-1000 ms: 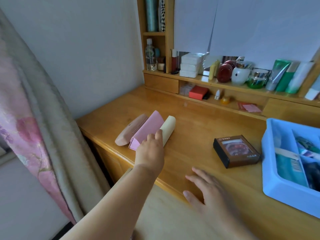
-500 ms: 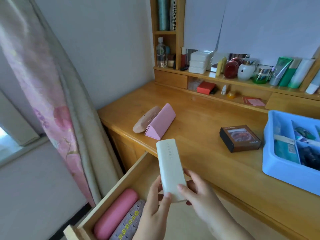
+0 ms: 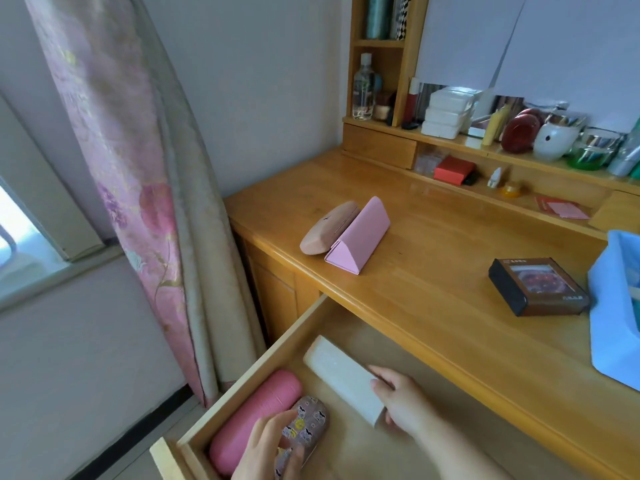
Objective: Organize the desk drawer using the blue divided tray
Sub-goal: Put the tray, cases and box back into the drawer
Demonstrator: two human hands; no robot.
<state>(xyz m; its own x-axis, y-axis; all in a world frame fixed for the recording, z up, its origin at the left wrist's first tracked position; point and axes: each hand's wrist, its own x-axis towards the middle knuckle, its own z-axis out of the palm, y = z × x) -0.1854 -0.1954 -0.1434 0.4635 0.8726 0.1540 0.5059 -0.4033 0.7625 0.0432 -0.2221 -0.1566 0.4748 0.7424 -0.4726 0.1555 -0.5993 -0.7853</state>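
Note:
The desk drawer [image 3: 294,334] stands pulled out below the desktop. My right hand [image 3: 405,403] grips the near end of a cream case [image 3: 341,374], which lies low inside the drawer. My left hand [image 3: 273,445] holds a patterned case [image 3: 310,422] beside a pink rounded case [image 3: 256,417] along the drawer's left wall. The blue divided tray [image 3: 613,327] sits on the desktop at the right edge of view, mostly cut off.
A pink triangular case [image 3: 358,235] and a beige case [image 3: 327,226] lie together on the desk's left part. A dark box [image 3: 538,291] sits near the tray. Shelves with bottles and jars [image 3: 519,128] line the back. A curtain [image 3: 149,188] hangs left of the desk.
The cream case went from the desktop, through both hands above the drawer, down into the drawer. My left hand let go of it and moved to the patterned case.

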